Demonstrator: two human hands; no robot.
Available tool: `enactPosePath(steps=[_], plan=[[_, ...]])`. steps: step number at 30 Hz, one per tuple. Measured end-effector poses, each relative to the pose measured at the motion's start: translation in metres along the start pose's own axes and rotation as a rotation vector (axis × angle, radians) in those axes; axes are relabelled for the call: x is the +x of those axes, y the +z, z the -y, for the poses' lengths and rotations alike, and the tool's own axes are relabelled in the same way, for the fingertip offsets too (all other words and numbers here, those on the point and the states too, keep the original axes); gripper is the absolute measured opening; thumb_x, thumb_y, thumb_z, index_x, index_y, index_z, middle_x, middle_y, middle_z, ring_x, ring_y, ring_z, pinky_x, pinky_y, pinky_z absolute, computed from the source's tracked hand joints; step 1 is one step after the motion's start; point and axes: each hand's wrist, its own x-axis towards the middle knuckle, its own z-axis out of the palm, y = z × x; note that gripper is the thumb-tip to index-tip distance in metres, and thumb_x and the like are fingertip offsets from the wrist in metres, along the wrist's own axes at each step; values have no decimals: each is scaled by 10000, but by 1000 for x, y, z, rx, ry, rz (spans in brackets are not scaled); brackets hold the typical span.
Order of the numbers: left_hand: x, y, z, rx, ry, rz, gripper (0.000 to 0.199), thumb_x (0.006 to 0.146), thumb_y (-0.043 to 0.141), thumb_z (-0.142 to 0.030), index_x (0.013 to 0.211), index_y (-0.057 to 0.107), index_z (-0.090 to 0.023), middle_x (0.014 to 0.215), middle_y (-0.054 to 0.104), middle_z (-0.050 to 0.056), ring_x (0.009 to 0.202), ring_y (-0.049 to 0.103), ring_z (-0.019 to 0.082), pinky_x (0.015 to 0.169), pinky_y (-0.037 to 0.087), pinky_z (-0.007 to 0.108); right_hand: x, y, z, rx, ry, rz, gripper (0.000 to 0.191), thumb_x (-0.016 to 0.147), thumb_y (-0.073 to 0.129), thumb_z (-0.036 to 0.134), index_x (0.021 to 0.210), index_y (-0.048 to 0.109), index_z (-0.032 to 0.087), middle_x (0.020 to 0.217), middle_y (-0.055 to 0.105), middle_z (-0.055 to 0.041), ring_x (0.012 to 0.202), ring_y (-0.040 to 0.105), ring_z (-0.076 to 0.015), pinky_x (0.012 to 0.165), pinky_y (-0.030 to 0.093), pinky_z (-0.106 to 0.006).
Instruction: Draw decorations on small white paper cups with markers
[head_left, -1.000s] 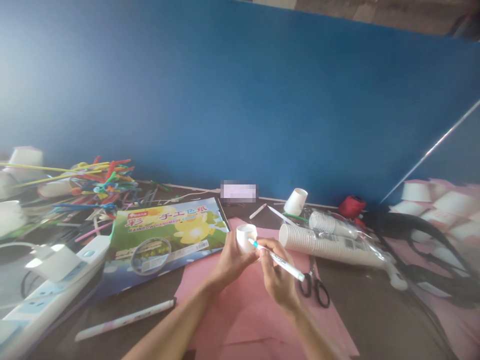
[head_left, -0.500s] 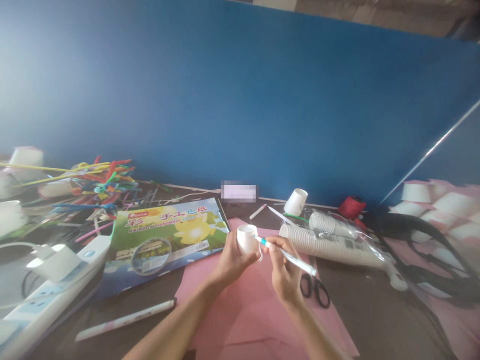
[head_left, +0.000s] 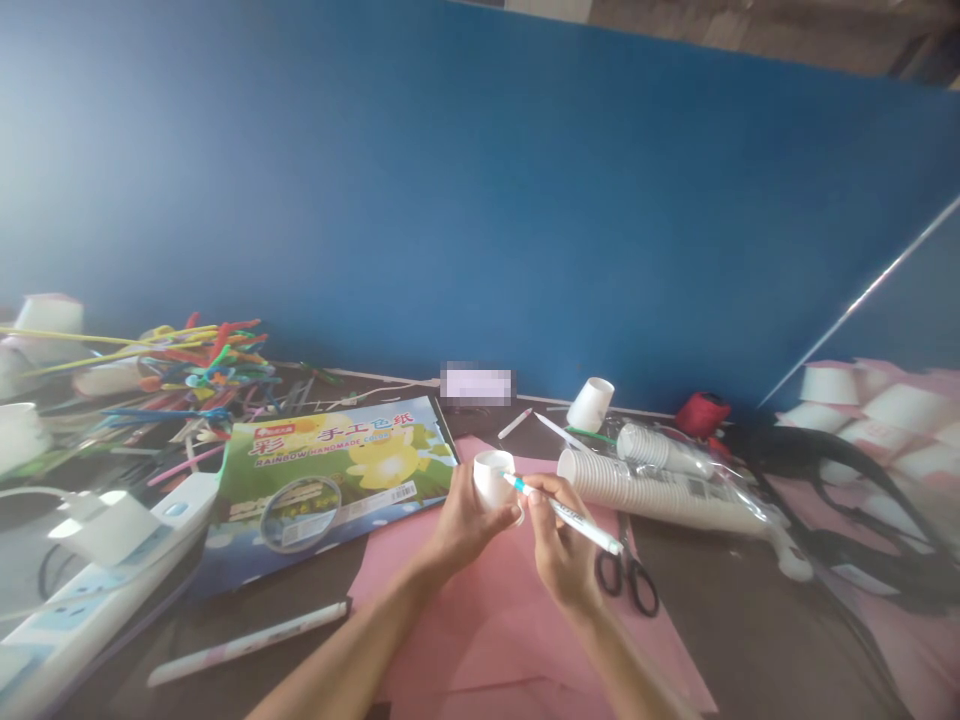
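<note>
A small white paper cup (head_left: 493, 486) is gripped in my left hand (head_left: 466, 528), its bottom end facing up and the thumb across its near side. Between the fingers of my right hand (head_left: 561, 545) is a white marker (head_left: 577, 522) with a teal band, its tip at the cup's right side. Whether the tip presses on the cup is too small to tell. Pink paper (head_left: 480, 610) lies beneath both hands. Partly hidden behind the marker and my right hand, black-handled scissors (head_left: 637, 585) rest on that paper.
A coloured-paper pad (head_left: 322, 480) with a tape roll (head_left: 301, 513) lies left. Nearby are a marker (head_left: 251, 642), a power strip (head_left: 112, 585) and pipe cleaners (head_left: 214, 365). Wrapped stacked cups (head_left: 660, 495) and a lone cup (head_left: 591, 404) stand right, before a blue partition (head_left: 480, 200).
My right hand has shifted slightly left with the marker, bringing its tip a little further across the cup. My left hand and the cup have stayed in nearly the same place.
</note>
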Motion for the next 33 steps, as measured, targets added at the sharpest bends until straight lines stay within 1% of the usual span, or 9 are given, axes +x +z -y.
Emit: enactPosePath(steps=[8, 12, 16, 21, 24, 26, 28, 30, 33], plan=[[-1, 0, -7, -19, -21, -23, 468, 647, 747, -329, 1049, 558, -179, 1005, 535, 54, 890, 522, 201, 723, 444, 299, 1, 0, -4, 29, 83, -86, 165, 915, 476, 314, 880, 593, 203, 718, 619, -2, 654, 590, -148, 605, 486, -273], [-1, 1, -9, -39, -10, -28, 459, 643, 748, -329, 1033, 563, -173, 965, 548, 50, 865, 523, 197, 712, 449, 302, 0, -1, -3, 35, 63, -56, 158, 917, 475, 307, 907, 597, 207, 759, 637, -13, 684, 601, -153, 625, 492, -279], [0, 1, -8, -68, 17, 7, 427, 667, 734, -355, 1013, 562, -174, 914, 560, 38, 825, 531, 187, 697, 452, 301, 0, -1, -2, 6, 24, -21, 150, 911, 478, 288, 925, 603, 206, 805, 652, -29, 708, 611, -164, 634, 494, -289], [0, 1, -3, -23, 19, -19, 467, 664, 741, -357, 1055, 556, -178, 1009, 546, 52, 870, 532, 191, 726, 452, 305, 1, -1, -1, 24, 54, -9, 155, 907, 488, 305, 910, 604, 203, 811, 655, -36, 715, 613, -170, 647, 496, -302], [1, 0, -2, -43, 14, -4, 487, 669, 742, -368, 1079, 565, -176, 997, 556, 59, 881, 534, 201, 734, 448, 306, 1, -1, -2, 88, 116, -83, 180, 915, 482, 342, 892, 596, 204, 763, 638, -18, 694, 606, -159, 653, 491, -297], [2, -1, -1, -65, 6, -8, 527, 658, 751, -391, 1105, 573, -174, 1005, 565, 73, 909, 530, 218, 754, 445, 316, 1, 0, -4, 130, 170, -152, 207, 922, 473, 368, 890, 591, 200, 751, 622, -11, 712, 606, -158, 692, 490, -309], [2, -2, -1, -68, 9, -10, 556, 651, 753, -427, 1121, 583, -180, 1018, 572, 85, 949, 519, 238, 786, 441, 331, 2, 2, -8, 181, 223, -188, 238, 933, 451, 391, 958, 587, 197, 769, 617, -15, 771, 615, -171, 761, 489, -343], [3, -3, 0, -72, 13, 2, 561, 653, 746, -464, 1119, 593, -191, 1019, 580, 86, 974, 512, 251, 806, 438, 339, 2, 4, -12, 229, 262, -202, 292, 945, 420, 410, 1096, 558, 202, 775, 617, -17, 825, 622, -185, 828, 479, -386], [3, -4, -1, -149, -4, 69, 580, 670, 731, -491, 1142, 576, -191, 1027, 598, 83, 970, 535, 251, 805, 445, 337, 3, 8, -17, 221, 285, -216, 382, 936, 439, 425, 1248, 497, 213, 810, 630, -28, 860, 624, -195, 866, 475, -415]])
